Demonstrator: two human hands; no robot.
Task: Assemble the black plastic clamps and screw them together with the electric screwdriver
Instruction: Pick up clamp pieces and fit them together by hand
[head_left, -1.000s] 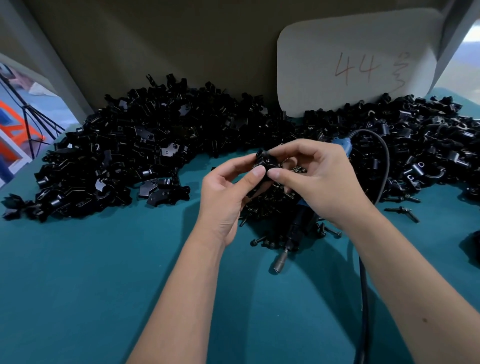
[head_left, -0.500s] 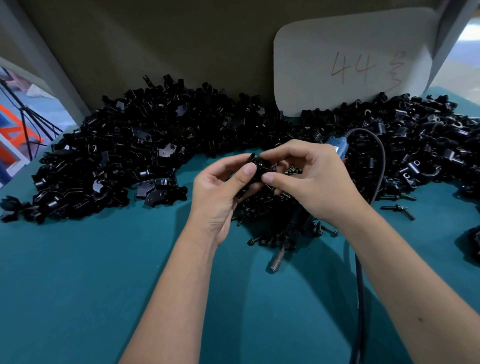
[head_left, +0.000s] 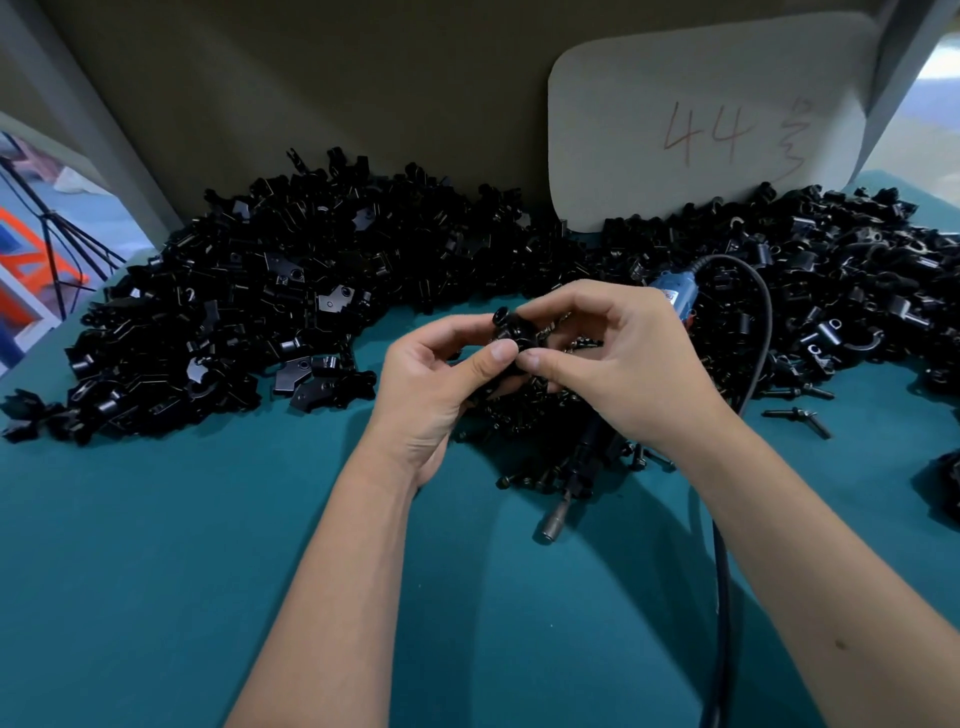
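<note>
Head view shows both hands raised just above a teal cloth-covered table (head_left: 156, 597), working on one small black plastic clamp piece (head_left: 511, 335). The left hand (head_left: 441, 384) pinches it between thumb and curled fingers; the right hand (head_left: 618, 364) pinches it from the other side, fingers curled round it, thumb tips almost touching. Whether two halves are already mated in that grip cannot be told; the piece is mostly hidden by the fingers.

The blue-handled corded electric screwdriver (head_left: 592, 452) lies on the table beneath the right hand, its metal bit end pointing toward the person, untouched. Small black screws (head_left: 530, 480) are scattered on the cloth around it. A large heap of loose black plastic clamp parts (head_left: 270, 312) curves across the back left, and a second heap of black plastic parts (head_left: 857, 291) spreads to the right, below a white card marked 44 (head_left: 711, 119).

By my reading, this clamp is at the fitting stage: no screw is visibly in place and driving has not begun. With the heaps this large, most of the task appears to remain.
</note>
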